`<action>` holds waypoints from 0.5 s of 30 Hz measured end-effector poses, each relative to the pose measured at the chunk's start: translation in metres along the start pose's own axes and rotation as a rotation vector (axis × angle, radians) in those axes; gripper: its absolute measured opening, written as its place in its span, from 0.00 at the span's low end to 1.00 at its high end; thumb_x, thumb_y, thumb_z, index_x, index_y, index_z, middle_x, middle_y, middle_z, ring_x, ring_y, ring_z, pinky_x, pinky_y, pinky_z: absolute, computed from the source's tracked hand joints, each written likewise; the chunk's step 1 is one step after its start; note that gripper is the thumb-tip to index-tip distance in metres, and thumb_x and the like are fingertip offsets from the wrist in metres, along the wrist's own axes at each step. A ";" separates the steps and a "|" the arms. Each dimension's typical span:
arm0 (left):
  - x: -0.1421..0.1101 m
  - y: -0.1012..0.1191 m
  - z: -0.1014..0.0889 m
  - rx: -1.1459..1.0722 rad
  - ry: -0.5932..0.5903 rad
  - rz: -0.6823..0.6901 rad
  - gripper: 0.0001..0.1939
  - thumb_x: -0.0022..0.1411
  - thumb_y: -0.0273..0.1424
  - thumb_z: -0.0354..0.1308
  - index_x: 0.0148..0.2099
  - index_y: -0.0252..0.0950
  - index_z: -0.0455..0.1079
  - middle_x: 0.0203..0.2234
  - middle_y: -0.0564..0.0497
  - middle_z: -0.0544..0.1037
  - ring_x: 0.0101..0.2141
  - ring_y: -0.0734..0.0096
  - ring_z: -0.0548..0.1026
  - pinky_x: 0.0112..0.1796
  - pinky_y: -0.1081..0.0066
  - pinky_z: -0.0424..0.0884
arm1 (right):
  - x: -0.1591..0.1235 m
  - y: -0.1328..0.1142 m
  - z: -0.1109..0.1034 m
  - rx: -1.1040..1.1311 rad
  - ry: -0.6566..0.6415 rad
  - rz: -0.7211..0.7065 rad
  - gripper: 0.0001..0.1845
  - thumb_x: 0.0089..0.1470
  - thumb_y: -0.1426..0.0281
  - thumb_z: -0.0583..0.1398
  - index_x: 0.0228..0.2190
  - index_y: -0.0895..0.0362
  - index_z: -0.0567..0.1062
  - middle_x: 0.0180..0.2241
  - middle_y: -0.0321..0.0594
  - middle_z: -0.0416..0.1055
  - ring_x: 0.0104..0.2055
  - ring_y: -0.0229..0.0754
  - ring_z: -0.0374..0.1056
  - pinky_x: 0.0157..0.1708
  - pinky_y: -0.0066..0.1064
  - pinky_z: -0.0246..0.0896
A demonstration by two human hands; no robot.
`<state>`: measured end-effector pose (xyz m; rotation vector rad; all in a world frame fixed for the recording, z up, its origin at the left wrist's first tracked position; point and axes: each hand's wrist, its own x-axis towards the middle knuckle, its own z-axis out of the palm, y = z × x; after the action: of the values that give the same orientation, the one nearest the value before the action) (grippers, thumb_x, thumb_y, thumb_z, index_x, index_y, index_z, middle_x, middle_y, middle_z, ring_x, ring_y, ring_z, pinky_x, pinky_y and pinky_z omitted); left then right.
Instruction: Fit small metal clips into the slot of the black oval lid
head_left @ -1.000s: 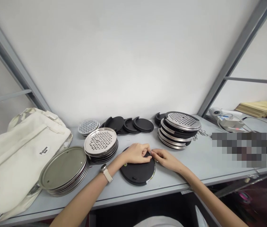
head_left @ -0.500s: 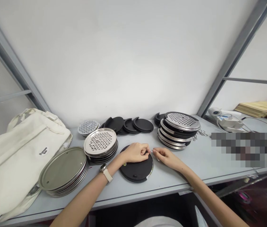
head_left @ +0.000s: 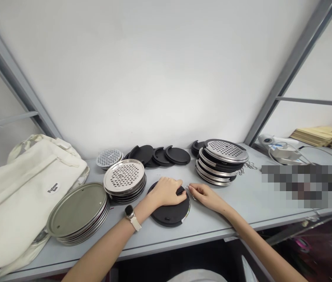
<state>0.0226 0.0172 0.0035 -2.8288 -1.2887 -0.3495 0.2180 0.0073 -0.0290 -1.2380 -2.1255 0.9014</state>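
A black round disc (head_left: 170, 213) with a notched rim lies flat on the grey table (head_left: 209, 225). Over its upper part, my left hand (head_left: 167, 192) rests with fingers bent, holding the disc; the fingertips are partly hidden. Just off the disc's right edge, my right hand (head_left: 205, 196) is closed in a pinch on a small metal wire hook (head_left: 187, 187), whose tip points at the disc. Similar metal hooks (head_left: 249, 166) lie in a loose pile beside a stack of grater discs with black covers (head_left: 226, 150), beyond my right hand.
Perforated metal grater discs (head_left: 124, 176) are stacked left of my left hand, with olive round plates (head_left: 79, 207) nearer. Several black discs (head_left: 178, 155) lean along the wall. A cream bag (head_left: 27, 188) is at far left; wooden pieces (head_left: 312, 137) and cables lie at right.
My left hand's fingers have spread from a pinch near the hook to lie lower over the disc. My right hand stays almost in place with the hook.
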 end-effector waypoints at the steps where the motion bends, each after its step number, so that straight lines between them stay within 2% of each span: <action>1: 0.000 0.000 0.000 0.008 -0.004 0.012 0.13 0.60 0.40 0.49 0.32 0.37 0.67 0.24 0.48 0.75 0.27 0.61 0.74 0.28 0.69 0.61 | 0.000 0.000 0.000 -0.003 0.000 -0.002 0.22 0.62 0.57 0.46 0.20 0.55 0.55 0.19 0.28 0.46 0.22 0.33 0.46 0.23 0.27 0.42; 11: -0.004 0.000 -0.005 -0.028 -0.037 0.189 0.10 0.60 0.36 0.49 0.33 0.37 0.69 0.28 0.50 0.78 0.28 0.65 0.75 0.28 0.71 0.61 | 0.000 -0.001 0.004 -0.044 0.011 -0.050 0.21 0.62 0.60 0.46 0.21 0.56 0.58 0.20 0.29 0.51 0.23 0.34 0.50 0.24 0.26 0.45; 15: -0.004 0.001 -0.005 -0.042 -0.033 0.197 0.10 0.58 0.36 0.51 0.32 0.37 0.69 0.27 0.50 0.78 0.27 0.66 0.74 0.27 0.71 0.60 | -0.001 -0.005 0.004 -0.061 -0.002 -0.073 0.21 0.63 0.61 0.47 0.22 0.57 0.63 0.21 0.31 0.58 0.24 0.35 0.54 0.25 0.26 0.47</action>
<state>0.0200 0.0124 0.0075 -2.9744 -1.0070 -0.3289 0.2126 0.0038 -0.0278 -1.1819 -2.1996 0.8125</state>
